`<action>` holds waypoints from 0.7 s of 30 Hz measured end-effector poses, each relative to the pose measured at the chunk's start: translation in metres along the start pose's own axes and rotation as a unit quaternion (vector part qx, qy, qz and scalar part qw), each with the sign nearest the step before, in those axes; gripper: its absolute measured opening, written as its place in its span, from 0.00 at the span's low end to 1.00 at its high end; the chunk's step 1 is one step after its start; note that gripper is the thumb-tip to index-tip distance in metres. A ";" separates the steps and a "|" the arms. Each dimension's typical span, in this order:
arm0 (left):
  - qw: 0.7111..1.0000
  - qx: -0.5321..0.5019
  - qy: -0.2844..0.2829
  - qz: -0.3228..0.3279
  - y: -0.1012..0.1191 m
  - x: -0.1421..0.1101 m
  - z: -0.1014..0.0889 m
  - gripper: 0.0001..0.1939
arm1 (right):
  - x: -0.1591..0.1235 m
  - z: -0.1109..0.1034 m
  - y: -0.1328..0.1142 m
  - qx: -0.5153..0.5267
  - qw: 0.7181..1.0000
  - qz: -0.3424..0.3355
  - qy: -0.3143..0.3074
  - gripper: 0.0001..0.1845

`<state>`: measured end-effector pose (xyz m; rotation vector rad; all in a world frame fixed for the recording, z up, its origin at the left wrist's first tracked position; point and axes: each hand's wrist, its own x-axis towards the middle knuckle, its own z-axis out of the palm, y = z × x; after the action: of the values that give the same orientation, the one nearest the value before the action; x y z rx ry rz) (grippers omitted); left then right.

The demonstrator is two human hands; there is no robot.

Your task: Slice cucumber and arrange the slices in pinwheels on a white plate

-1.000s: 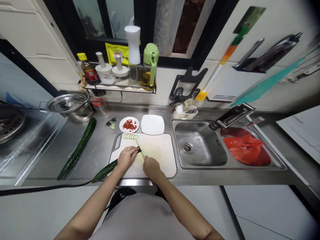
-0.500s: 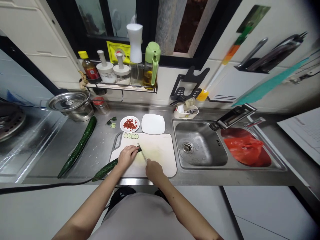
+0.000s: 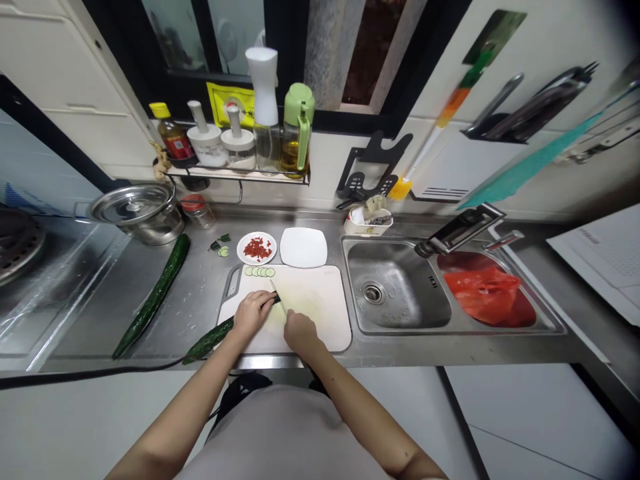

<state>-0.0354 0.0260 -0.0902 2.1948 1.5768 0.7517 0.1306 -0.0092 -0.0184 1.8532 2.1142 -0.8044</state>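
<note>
My left hand is closed over a dark green cucumber, whose long end runs off the cutting board towards the counter's front edge. In my right hand is a knife, its blade at the cucumber's cut end just beyond my left fingers. Both hands are above the white cutting board. A short row of cucumber slices lies along the board's far left edge. Behind the board stand a plate of chopped red pieces and a white square plate.
Left on the counter lies a whole cucumber, near a lidded steel pot. Cucumber scraps sit by the plates. To the right is a sink, with a red plastic bag in its second basin. A condiment shelf hangs behind.
My right hand and the knife have moved slightly left and towards the far side, close to the cucumber's end. My left hand keeps its hold. The whole view has shifted a little.
</note>
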 end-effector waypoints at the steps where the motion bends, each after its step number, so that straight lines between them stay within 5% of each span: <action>1: 1.000 -0.001 0.000 0.000 0.000 0.000 0.000 0.13 | -0.002 0.001 0.001 -0.001 1.000 0.002 0.000 0.14; 21: 1.000 -0.002 0.005 -0.003 0.000 0.000 -0.001 0.13 | -0.001 0.008 0.002 -0.001 1.000 0.007 -0.005 0.15</action>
<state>-0.0357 0.0258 -0.0897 2.1854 1.5848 0.7641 0.1314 -0.0138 -0.0248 1.8554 2.0935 -0.8075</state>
